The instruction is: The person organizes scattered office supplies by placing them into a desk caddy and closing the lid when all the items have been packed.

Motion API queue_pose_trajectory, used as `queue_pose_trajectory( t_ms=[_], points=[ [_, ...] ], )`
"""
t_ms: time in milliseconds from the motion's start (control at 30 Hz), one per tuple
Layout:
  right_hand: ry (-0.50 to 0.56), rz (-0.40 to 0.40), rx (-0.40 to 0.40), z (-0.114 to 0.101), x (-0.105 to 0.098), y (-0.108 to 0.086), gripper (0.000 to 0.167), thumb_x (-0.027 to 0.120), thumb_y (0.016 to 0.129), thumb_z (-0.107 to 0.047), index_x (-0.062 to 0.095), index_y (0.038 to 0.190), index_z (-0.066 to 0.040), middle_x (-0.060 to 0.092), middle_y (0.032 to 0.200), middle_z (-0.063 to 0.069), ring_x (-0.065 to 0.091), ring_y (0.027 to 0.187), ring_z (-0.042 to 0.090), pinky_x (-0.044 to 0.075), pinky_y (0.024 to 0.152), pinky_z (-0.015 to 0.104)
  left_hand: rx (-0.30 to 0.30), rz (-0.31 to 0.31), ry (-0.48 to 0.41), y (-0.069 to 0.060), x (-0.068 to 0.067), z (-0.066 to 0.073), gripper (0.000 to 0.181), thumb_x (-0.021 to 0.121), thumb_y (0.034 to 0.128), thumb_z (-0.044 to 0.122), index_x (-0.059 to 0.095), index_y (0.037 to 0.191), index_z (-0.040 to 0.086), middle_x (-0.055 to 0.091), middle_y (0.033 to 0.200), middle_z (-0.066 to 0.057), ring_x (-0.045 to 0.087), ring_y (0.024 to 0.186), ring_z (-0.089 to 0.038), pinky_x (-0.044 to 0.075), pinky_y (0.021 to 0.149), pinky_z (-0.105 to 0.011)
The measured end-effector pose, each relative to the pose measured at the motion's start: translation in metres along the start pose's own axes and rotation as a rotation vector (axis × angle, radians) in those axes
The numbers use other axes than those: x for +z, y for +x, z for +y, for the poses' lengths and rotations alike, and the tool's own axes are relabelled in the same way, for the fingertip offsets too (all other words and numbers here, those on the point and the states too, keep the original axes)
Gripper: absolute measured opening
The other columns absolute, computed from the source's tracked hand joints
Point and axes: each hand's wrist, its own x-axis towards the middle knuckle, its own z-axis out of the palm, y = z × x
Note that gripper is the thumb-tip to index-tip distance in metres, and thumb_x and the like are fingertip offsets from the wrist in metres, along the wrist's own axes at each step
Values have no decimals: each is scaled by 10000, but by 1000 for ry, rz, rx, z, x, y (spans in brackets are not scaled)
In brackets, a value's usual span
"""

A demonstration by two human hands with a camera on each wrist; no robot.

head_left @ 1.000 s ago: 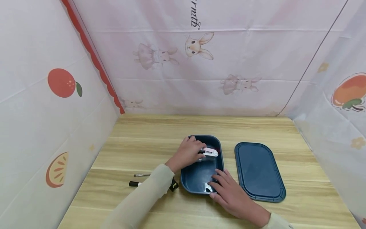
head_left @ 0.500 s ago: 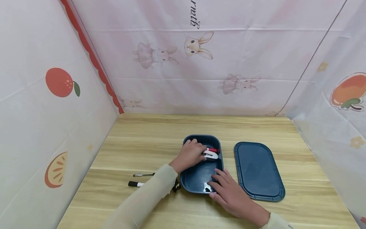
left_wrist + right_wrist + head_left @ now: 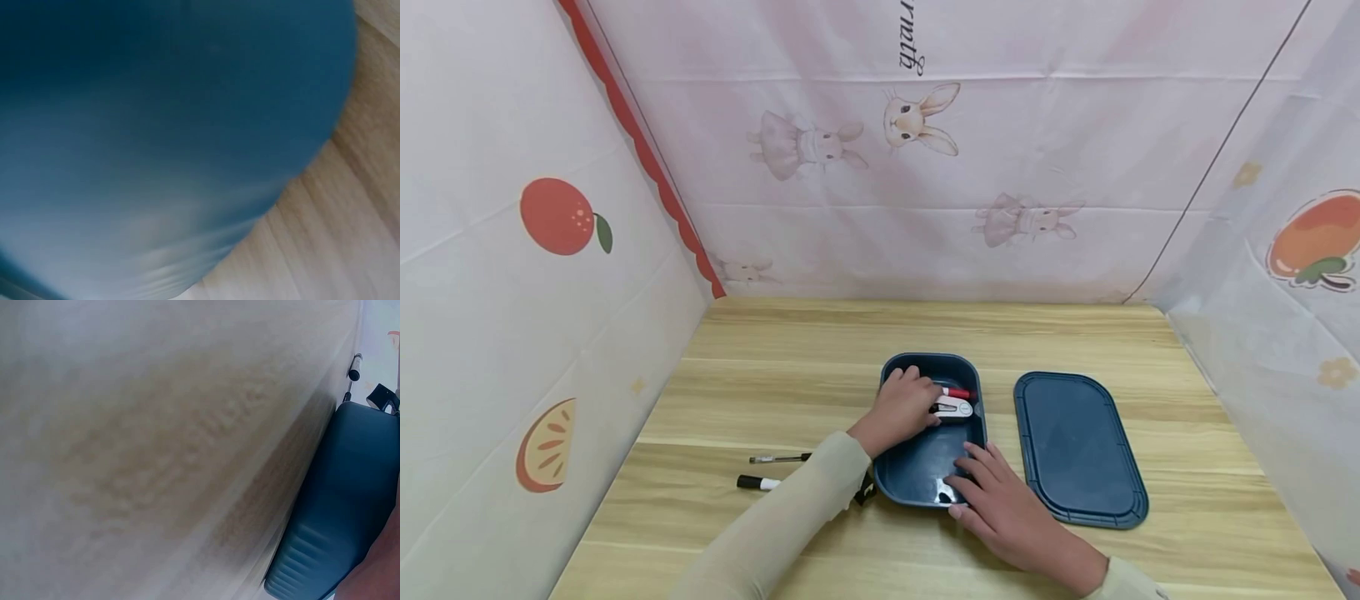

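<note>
My left hand [image 3: 901, 410] reaches into the dark blue box [image 3: 917, 487] from the left, thumb and fingers pinching one end of a small white stapler [image 3: 955, 407]. Just behind the stapler, a red-and-white marker [image 3: 957, 392] lies in the box, partly hidden by the fingers. My right hand [image 3: 1007, 512] rests over the box's near right corner, fingers spread across the rim and thumb by the near wall. The left wrist view has only the box's outer wall [image 3: 187, 125] and tabletop. In the right wrist view, the box [image 3: 350, 487] stands beside part of the hand.
A matching blue lid [image 3: 1082, 450] lies flat right of the box. On the left are a pen [image 3: 775, 458] and a black-capped marker [image 3: 756, 482], both partly under my left sleeve. A black item [image 3: 866, 490] sits against the box's left side. Printed curtains surround the wooden table [image 3: 820, 333].
The left hand has shifted slightly right and toward me with the stapler, which now lies lower in the box. The red marker behind it has come into view. The right hand stays put.
</note>
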Motion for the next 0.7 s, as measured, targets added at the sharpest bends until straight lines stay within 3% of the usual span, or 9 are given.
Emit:
queue_pose_trajectory(
  t_ms=[233,500,700],
  points=[
    [2,-7,9,0,0,1,478,367,1071,-519,618,1365,-237,515,1488,26,284,1511,248,-125,1237,284,23,-3,87,-1,2,4,463,676,932,520,682,1281,216,695,1192,42,479,973,-177,391,785,-307],
    [20,-45,41,0,-1,2,514,345,1064,-555,609,1382,-251,496,1511,6,249,1528,210,-138,1231,275,78,56,194,-3,3,8,380,645,975,442,691,1265,201,688,1180,19,528,1025,-190,467,834,-324],
    [15,-37,34,0,0,2,507,348,1065,-550,610,1382,-253,500,1509,7,251,1527,208,-121,1239,286,75,50,204,-4,5,8,442,644,966,480,658,1316,211,674,1214,14,533,1051,-194,480,858,-333]
  ],
)
